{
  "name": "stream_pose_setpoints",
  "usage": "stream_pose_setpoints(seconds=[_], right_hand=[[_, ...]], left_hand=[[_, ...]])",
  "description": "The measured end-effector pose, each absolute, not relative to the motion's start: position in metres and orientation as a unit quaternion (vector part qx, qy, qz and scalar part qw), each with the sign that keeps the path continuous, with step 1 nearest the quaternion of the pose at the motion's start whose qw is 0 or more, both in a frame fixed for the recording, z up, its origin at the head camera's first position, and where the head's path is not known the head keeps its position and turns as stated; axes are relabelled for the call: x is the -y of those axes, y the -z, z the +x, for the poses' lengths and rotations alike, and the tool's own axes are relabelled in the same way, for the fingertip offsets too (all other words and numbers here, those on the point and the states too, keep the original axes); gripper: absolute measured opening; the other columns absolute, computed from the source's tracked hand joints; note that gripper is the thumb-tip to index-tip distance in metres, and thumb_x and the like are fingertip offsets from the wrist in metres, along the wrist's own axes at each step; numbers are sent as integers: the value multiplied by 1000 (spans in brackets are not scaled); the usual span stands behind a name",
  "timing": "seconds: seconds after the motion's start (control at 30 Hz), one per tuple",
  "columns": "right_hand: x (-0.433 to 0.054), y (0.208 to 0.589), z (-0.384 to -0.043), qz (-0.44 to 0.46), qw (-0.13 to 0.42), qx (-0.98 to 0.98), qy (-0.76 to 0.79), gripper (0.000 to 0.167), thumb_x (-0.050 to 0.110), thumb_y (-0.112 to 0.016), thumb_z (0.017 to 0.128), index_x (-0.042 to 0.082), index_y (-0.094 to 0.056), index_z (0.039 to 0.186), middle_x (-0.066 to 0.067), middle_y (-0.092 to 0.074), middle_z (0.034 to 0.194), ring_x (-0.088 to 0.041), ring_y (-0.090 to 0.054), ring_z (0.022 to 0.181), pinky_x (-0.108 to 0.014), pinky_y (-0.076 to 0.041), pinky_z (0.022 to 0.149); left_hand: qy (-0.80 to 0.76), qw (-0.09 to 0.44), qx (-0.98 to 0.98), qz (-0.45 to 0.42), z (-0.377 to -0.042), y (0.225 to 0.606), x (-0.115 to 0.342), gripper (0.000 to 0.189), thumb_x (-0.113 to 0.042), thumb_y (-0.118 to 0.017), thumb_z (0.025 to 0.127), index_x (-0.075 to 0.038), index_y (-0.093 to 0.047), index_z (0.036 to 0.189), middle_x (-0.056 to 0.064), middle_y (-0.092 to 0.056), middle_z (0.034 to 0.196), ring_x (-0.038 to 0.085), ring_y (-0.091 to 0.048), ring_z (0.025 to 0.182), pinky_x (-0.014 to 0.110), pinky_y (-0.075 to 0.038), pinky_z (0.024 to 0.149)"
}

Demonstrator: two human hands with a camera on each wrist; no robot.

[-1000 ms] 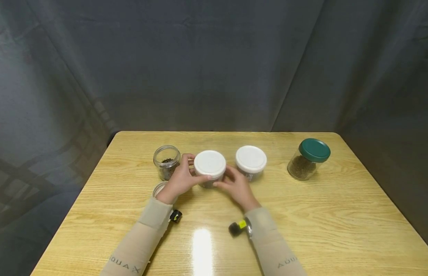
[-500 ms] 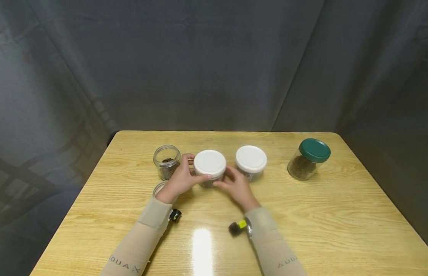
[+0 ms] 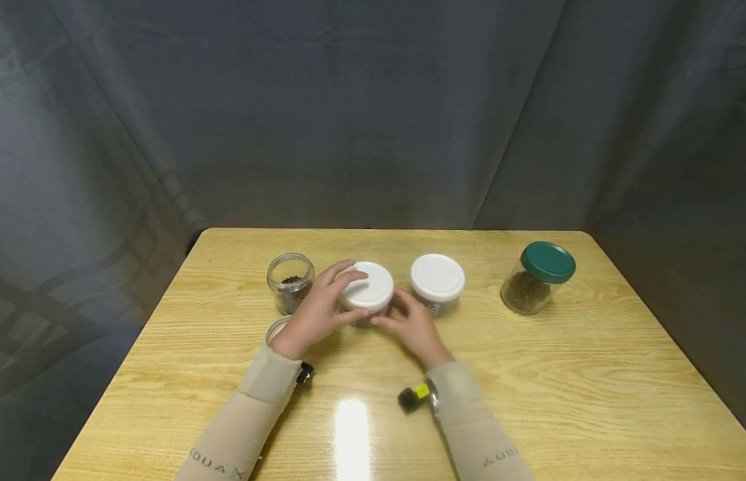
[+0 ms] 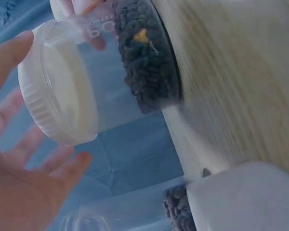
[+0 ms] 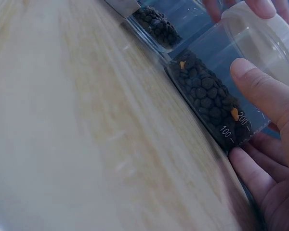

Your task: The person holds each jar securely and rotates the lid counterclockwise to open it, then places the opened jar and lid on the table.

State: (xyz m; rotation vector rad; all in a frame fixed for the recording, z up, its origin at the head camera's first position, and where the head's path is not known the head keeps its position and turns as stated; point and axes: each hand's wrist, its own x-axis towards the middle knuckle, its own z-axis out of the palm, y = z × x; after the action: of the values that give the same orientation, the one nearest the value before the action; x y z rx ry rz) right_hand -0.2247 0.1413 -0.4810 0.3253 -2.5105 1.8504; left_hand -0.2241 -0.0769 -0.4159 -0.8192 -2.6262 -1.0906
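The left hand [image 3: 315, 314] is now reaching over the white lid [image 3: 373, 288] of the middle jar [image 4: 154, 67], where earlier its fingers were lying around the side.

Nearest, beige sleeves [image 3: 240, 421] are coming in from the bottom edge, a small dark wrist device [image 3: 409, 399] showing beside each. A pale round piece [image 3: 276, 327] is lying partly hidden behind the left wrist. The left hand is spreading its thumb and fingers around the lid; whether they are touching it, I cannot tell. The right hand [image 3: 413, 329] is gripping the jar low down, thumb on one side and fingers on the other. The jar is standing upright between the hands, holding dark pellets and a few orange bits.

To its left, an open jar [image 3: 286, 300] is standing with dark pellets inside. To its right, a second white-lidded jar [image 3: 437, 277] is standing near the right hand, and well apart, a green-lidded jar [image 3: 531, 284] is holding brownish contents. Behind the wooden table [image 3: 589, 367], a dark curtain [image 3: 348, 113] is hanging.
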Motion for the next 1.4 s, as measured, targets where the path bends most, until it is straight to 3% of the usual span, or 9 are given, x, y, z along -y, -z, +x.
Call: stream_pose_setpoints(seconds=[0.17,0.3,1.17,1.4], right_hand=[[-142,481,-225,103,8,804,-585,79,21,-89,76,16,-54,146,-11,-56,146,-27,-54,133,-29,-51,102],[-141,480,-224,104,9,805,-584,78,21,-89,76,16,-54,146,-11,-56,146,-27,-55,132,-28,-51,102],[-141,479,-223,98,2,801,-590,81,21,-89,76,14,-52,147,-14,-52,149,-28,-53,134,-27,-51,102],[-140,478,-224,102,2,799,-592,81,21,-89,76,15,-52,148,-13,-53,148,-28,-54,133,-26,-51,101]], left_hand=[[318,122,877,-338,-221,413,75,40,-22,-81,88,-12,-68,125,9,-53,147,34,-37,145,53,-31,120],[302,129,877,-350,-220,414,75,33,-21,-78,90,-9,-70,120,8,-60,139,30,-46,139,46,-36,118],[341,119,878,-313,-216,408,75,30,-24,-69,97,-11,-67,124,8,-62,137,30,-47,139,47,-39,117],[319,177,881,-303,-216,408,75,28,-27,-69,97,-13,-68,122,8,-66,130,28,-59,126,44,-49,108]])
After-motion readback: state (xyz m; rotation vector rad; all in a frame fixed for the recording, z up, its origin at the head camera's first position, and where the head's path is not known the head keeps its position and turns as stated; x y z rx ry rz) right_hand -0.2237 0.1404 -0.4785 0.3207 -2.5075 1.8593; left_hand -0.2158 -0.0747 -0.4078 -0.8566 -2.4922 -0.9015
